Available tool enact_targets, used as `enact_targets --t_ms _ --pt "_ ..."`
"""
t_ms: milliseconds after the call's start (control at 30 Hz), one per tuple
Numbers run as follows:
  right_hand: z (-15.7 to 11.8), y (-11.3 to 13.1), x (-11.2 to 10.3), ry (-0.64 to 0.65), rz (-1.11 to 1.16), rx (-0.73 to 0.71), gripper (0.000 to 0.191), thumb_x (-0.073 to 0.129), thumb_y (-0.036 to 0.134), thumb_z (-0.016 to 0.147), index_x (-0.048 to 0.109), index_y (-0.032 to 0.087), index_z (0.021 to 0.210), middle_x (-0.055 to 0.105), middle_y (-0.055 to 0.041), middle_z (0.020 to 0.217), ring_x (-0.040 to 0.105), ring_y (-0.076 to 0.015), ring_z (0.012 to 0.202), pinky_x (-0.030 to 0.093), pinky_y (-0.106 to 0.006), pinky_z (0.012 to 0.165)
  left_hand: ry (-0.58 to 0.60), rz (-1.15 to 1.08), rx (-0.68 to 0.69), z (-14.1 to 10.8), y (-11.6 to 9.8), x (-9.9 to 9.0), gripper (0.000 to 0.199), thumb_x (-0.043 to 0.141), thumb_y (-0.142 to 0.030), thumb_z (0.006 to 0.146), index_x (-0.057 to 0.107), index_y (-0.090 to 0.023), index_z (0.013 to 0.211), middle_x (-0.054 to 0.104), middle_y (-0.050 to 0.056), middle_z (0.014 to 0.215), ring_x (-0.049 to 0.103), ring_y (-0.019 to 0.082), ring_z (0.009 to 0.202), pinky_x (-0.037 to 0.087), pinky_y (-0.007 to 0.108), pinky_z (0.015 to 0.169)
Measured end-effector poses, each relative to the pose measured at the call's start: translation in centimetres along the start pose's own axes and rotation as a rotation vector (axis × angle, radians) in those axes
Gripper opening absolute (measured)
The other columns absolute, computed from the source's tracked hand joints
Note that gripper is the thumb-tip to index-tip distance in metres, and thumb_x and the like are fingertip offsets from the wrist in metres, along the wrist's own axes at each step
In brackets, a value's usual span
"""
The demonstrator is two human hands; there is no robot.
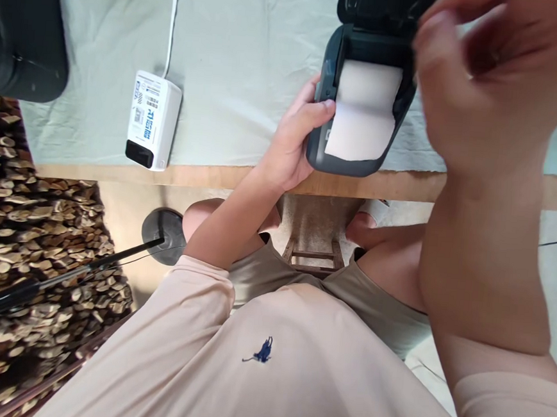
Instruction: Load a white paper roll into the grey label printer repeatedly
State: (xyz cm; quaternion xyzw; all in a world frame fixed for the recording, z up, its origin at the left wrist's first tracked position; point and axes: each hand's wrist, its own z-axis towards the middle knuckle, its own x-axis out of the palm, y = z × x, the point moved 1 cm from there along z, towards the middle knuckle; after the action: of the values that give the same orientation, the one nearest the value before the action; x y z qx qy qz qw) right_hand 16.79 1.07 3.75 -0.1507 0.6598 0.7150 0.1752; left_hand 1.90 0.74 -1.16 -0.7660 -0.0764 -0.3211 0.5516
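Note:
A dark grey portable printer (347,166) is tilted in my left hand (294,132), near the table's front edge. The left thumb lies over its side rim and the other fingers wrap behind. Its black lid (378,11) stands swung back, baring a roll of white paper (366,112) with a loose end lying toward the front. My right hand (496,71) is raised beside the lid and the printer's right side. Its thumb and forefinger curl together in a pinch, blurred at the tips. I cannot make out what they hold or whether they touch the lid.
A white power bank (153,121) with a short white cable (172,26) lies on the pale green tablecloth (227,57). At the far left stands a black case (22,34). Stacked firewood (40,235) and a black stand (157,241) are left of my legs.

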Motion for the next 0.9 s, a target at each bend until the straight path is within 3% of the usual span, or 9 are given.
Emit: enact_targets --t_ms 67,100,233,433,567,733,833,900 --pt "-0.1 0.6 -0.2 0.119 -0.534 -0.140 0.026 0.038 0.036 0.069 0.053 0.027 0.089 0.047 0.0058 0.073 0.045 -0.0012 0.079 0.038 -0.020 0.079 -0.007 0.030 -0.007 -0.1 -0.1 0.1 0.024 0.037 -0.017 0.074 0.044 -0.020 0.096 0.049 -0.005 0.071 0.051 0.001 0.060 0.042 0.014 0.057" --pt "-0.2 0.7 -0.2 0.147 -0.658 -0.160 0.027 0.038 0.037 0.069 0.051 0.030 0.092 0.046 0.0048 0.071 0.046 -0.0032 0.080 0.038 -0.023 0.080 -0.010 0.059 -0.003 -0.1 -0.1 0.1 0.024 0.037 -0.016 0.074 0.046 -0.020 0.096 0.048 -0.005 0.071 0.052 0.001 0.062 0.042 0.015 0.059" --pt "-0.4 0.6 -0.1 0.188 -0.786 -0.083 0.032 0.035 0.037 0.070 0.043 0.037 0.102 0.046 0.0036 0.072 0.045 -0.0057 0.077 0.037 -0.026 0.075 -0.026 0.138 0.024 -0.2 0.1 0.2 0.030 0.038 -0.015 0.072 0.046 -0.020 0.100 0.048 -0.005 0.074 0.057 0.004 0.071 0.045 0.016 0.064" --pt "-0.1 0.1 0.5 0.285 -0.817 -0.008 0.038 0.044 0.038 0.066 0.041 0.037 0.104 0.050 0.0046 0.083 0.043 -0.0077 0.079 0.036 -0.026 0.073 -0.050 0.226 -0.039 0.1 0.4 -0.2 0.043 0.041 -0.019 0.067 0.043 -0.025 0.110 0.055 -0.002 0.088 0.055 0.011 0.083 0.045 0.016 0.067" --pt "0.1 0.2 0.2 0.255 -0.663 -0.063 0.038 0.050 0.033 0.061 0.046 0.031 0.099 0.051 0.0077 0.087 0.045 -0.0052 0.076 0.039 -0.027 0.077 0.011 0.129 -0.026 0.2 0.2 -0.2 0.031 0.044 -0.020 0.068 0.047 -0.027 0.098 0.055 -0.002 0.086 0.056 0.011 0.074 0.047 0.020 0.061" --pt "-0.6 0.3 -0.3 0.086 -0.042 -0.133 0.034 0.042 0.018 0.064 0.048 0.023 0.097 0.049 0.0064 0.087 0.046 0.0008 0.071 0.040 -0.016 0.063 -0.001 0.018 -0.040 0.1 0.0 -0.2 0.021 0.038 -0.022 0.074 0.046 -0.022 0.094 0.055 -0.002 0.080 0.057 0.012 0.082 0.046 0.024 0.070" --pt "-0.5 -0.7 -0.5 -0.065 0.304 -0.087 0.032 0.027 0.025 0.071 0.044 0.022 0.098 0.044 0.0047 0.092 0.047 0.0017 0.074 0.040 -0.013 0.059 0.004 -0.026 -0.088 0.0 0.0 -0.3 0.025 0.037 -0.033 0.074 0.048 -0.020 0.094 0.057 0.001 0.081 0.056 0.015 0.088 0.045 0.027 0.076" --pt "-0.2 -1.9 -0.4 -0.097 0.481 -0.006 0.039 0.018 0.034 0.072 0.044 0.019 0.096 0.042 0.0002 0.089 0.048 -0.0010 0.072 0.040 -0.016 0.052 -0.006 -0.026 -0.121 0.0 0.1 -0.6 0.033 0.037 -0.038 0.074 0.048 -0.018 0.097 0.058 0.003 0.087 0.054 0.017 0.092 0.045 0.028 0.079"
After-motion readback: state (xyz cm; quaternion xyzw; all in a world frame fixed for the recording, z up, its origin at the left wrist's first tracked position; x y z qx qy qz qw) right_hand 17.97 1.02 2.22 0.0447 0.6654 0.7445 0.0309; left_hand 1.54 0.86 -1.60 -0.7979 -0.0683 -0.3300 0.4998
